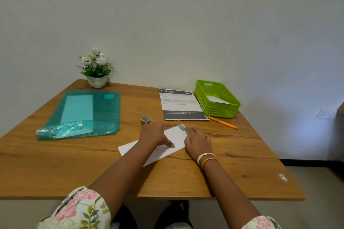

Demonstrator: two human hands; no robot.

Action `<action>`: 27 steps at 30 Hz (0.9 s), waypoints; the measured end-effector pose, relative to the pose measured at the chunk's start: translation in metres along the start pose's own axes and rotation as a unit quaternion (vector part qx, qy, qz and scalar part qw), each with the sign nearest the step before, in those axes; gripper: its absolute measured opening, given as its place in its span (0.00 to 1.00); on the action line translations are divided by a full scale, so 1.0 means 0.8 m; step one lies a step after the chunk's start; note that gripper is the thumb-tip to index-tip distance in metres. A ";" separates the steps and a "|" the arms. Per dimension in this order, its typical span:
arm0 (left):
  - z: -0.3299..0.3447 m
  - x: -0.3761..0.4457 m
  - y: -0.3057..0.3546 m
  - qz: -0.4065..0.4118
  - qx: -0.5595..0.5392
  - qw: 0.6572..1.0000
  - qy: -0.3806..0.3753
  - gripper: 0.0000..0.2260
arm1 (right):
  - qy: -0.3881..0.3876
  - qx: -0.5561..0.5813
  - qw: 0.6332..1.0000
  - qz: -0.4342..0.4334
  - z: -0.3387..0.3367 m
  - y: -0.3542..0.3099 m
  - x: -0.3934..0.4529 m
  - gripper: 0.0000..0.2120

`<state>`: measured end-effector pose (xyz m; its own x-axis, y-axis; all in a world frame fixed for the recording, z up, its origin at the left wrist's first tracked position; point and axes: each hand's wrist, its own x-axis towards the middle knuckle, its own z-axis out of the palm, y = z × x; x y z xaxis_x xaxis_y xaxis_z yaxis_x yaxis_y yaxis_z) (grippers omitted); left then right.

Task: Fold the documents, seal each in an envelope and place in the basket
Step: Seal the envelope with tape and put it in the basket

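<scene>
A: Start from the big things. The worktop [55,163] carries a teal folder [81,113] on the left, a printed document [181,105] lying flat at the back, and the green basket [217,98] in the far right corner, with what looks like one white envelope already inside.

B: And the piece being worked on?

A: A white envelope [173,141] lies slantwise near the front middle, flat on the wood. A small teal sticker [181,127] sits at its far corner, so I judge the step to be sealing.

B: How are the hands set?

A: Neither grip is closed around anything. The left hand [154,134] lies palm down across the envelope's middle, thumb stretched over the paper. The right hand [198,142] rests flat at the right edge, its fingertips just beside the sticker. Fingers spread, pressing rather than pinching.

B: So how to do it well?

A: Keep the left hand pinning the envelope so it cannot slide, and rub the sticker down firmly across the flap edge with the right fingertips. The tape roll [145,119] stands just beyond the left hand, and the orange pen [222,122] lies near the basket; both are out of the way.
</scene>
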<state>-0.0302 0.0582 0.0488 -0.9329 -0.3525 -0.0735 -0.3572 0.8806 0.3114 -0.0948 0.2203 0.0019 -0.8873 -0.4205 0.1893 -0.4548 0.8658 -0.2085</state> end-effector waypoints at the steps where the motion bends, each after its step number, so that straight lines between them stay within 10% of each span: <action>1: -0.001 0.000 0.001 -0.016 0.006 1.000 -0.012 0.30 | 0.009 0.003 1.000 0.000 0.000 -0.001 -0.001 0.21; 11: -0.004 0.010 0.010 -0.113 -0.217 0.966 -0.088 0.26 | 0.031 0.147 0.986 0.074 -0.001 -0.008 -0.007 0.18; 17: -0.020 0.023 0.028 -0.179 -0.500 0.848 -0.002 0.21 | 0.051 0.458 0.856 0.236 -0.036 -0.027 -0.003 0.26; 22: -0.040 0.029 0.048 -0.249 -0.658 0.710 0.030 0.19 | -0.022 0.460 0.848 0.263 -0.056 -0.012 0.008 0.11; 27: -0.043 0.025 0.062 -0.199 -0.616 0.758 -0.072 0.16 | -0.025 0.506 0.814 0.283 -0.072 0.004 0.016 0.11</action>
<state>-0.0650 0.0843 0.0957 -0.7894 -0.3958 -0.4693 -0.3813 -0.2831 0.8800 -0.1030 0.2331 0.0592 -0.9669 -0.0645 -0.2467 0.2214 0.2681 -0.9376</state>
